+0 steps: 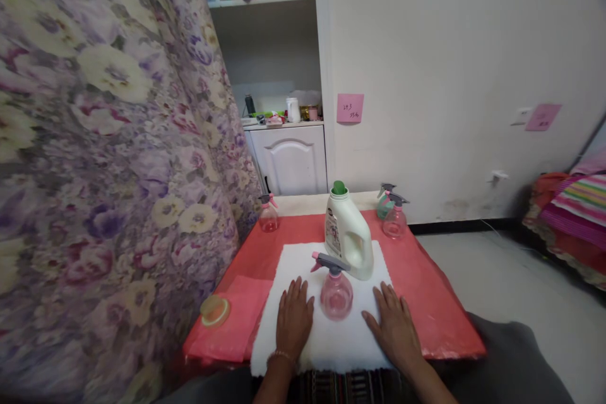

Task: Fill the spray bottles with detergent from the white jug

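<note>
My left hand (293, 319) and my right hand (394, 325) lie flat, palms down, fingers stretched out, on a white cloth (291, 265) spread over a red table (426, 284). Between them stands a small pink spray bottle (335, 290) with a grey and pink trigger head; neither hand touches it. Just behind it stands a white detergent jug (348, 233) with a green cap and a side handle.
Another pink spray bottle (268, 214) stands at the far left of the table, and two more (392, 214) at the far right. A round tan lid (214, 310) lies at the left edge. A floral curtain (95, 170) hangs close on the left. White wall and cupboard (291, 158) behind.
</note>
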`<action>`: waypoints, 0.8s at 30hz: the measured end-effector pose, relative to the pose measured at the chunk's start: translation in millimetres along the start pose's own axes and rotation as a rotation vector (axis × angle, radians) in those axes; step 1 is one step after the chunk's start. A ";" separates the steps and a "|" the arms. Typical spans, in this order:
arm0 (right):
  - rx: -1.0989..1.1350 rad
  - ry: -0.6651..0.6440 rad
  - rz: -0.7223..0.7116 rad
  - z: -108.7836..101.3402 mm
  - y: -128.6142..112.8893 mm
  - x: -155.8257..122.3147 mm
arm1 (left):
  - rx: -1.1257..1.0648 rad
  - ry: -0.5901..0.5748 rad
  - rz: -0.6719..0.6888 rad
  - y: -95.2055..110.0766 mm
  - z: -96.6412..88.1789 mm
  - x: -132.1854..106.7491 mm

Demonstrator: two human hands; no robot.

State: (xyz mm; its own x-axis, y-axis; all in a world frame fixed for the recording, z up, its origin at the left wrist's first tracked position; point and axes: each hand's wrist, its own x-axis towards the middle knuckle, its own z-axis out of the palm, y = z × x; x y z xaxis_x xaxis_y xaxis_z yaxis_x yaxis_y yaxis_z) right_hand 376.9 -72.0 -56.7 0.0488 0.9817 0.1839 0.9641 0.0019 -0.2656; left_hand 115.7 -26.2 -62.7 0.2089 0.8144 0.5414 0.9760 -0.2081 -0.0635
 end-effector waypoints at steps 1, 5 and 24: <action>0.000 0.001 -0.001 0.4 0.3 0.0 | -0.001 -0.008 0.000 0.0 -0.1 0.2; 0.007 0.015 -0.004 2.4 1.4 0.2 | -0.009 -0.030 -0.006 0.2 -1.6 1.7; 0.000 0.012 -0.003 -0.8 -0.1 -0.8 | -0.026 -0.030 -0.014 0.0 -0.5 1.4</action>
State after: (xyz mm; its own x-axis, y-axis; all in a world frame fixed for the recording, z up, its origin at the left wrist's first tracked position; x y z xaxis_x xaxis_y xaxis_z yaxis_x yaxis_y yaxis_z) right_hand 377.0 -73.0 -56.1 0.0496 0.9793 0.1963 0.9643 0.0043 -0.2649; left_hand 115.9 -25.4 -61.5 0.1969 0.8333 0.5166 0.9771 -0.2098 -0.0340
